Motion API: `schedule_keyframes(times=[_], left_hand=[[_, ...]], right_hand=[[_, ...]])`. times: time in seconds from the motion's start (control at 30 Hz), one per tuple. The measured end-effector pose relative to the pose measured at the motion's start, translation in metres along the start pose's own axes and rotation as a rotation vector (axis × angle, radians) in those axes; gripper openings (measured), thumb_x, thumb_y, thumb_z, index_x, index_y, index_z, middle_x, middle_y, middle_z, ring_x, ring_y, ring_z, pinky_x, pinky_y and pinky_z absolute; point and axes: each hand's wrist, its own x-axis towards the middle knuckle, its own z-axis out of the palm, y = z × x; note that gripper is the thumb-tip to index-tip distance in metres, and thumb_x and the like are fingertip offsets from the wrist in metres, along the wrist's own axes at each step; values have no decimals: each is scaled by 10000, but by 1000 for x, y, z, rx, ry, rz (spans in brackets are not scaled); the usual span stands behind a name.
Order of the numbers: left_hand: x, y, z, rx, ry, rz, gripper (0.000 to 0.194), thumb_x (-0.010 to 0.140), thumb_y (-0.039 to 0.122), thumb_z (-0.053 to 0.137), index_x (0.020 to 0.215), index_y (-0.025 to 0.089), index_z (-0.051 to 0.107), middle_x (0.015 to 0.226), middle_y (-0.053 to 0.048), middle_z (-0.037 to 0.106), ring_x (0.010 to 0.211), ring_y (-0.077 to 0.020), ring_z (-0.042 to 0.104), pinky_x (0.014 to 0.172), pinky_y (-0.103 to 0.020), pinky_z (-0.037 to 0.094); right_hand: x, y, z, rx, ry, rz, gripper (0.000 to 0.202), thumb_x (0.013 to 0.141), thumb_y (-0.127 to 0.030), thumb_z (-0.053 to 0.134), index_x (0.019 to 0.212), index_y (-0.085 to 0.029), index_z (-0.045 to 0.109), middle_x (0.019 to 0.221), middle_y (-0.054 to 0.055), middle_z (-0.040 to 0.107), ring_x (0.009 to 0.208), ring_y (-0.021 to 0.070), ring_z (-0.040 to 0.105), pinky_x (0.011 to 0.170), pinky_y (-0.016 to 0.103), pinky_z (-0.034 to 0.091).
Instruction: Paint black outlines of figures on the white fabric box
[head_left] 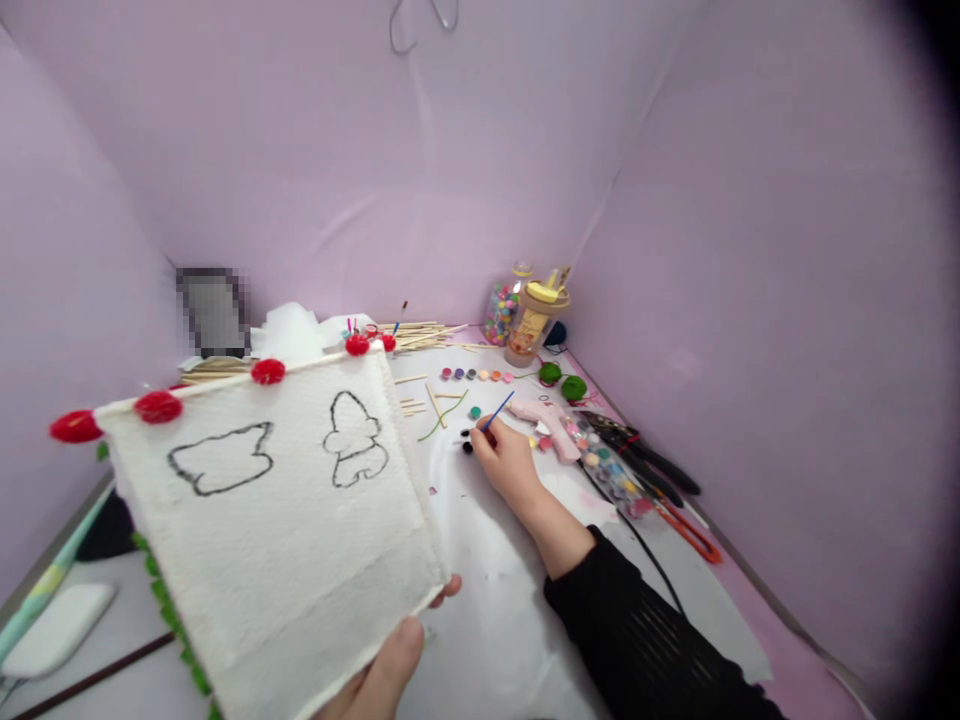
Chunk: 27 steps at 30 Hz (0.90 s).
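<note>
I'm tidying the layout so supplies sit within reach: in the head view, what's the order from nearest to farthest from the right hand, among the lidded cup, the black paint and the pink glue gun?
From the right hand:
1. Black paint, just left of the fingertips.
2. Pink glue gun, on the hand's right.
3. Lidded cup, farther back, near the wall.

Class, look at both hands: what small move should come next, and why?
Probably dip the blue brush into the black paint: the right hand holds the brush close beside it, and the left hand holds the white panel, which bears black outlines with bare space below. Whether the tip already touches paint is hidden.
</note>
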Motion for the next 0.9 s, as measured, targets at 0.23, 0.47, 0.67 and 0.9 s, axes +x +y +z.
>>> schedule_keyframes(times=[0.23,0.47,0.67,0.9], left_hand=[[1,4,-1,-17,-26,-54,366,985,608,667,1142,358,883,1246,-25,870,1306,-306,750,1189,-419,544],[4,11,-1,20,-20,-53,348,964,599,701,1123,357,893,1238,-17,873,1294,-312,760,1194,-417,534],[4,9,0,-4,-34,-54,321,962,569,727,1148,363,887,1236,-9,873,1264,-301,779,1195,-404,528],[3,2,1,-17,-31,-53,379,1009,605,650,1182,353,874,1317,-6,843,1353,-282,723,1253,-422,431]], right_hand=[[-2,-2,-2,4,34,-10,200,880,-421,536,777,-257,586,618,-4,646,578,192,597,630,302,475],[-4,-5,-5,7,60,-15,173,858,-384,520,816,-245,616,634,7,666,577,191,610,627,300,489],[-4,-4,-2,-16,49,-25,142,833,-326,513,795,-244,622,602,0,645,553,192,596,612,300,470],[-3,-1,2,-41,66,-65,128,806,-299,520,763,-241,625,592,-5,634,548,183,577,608,294,452]])
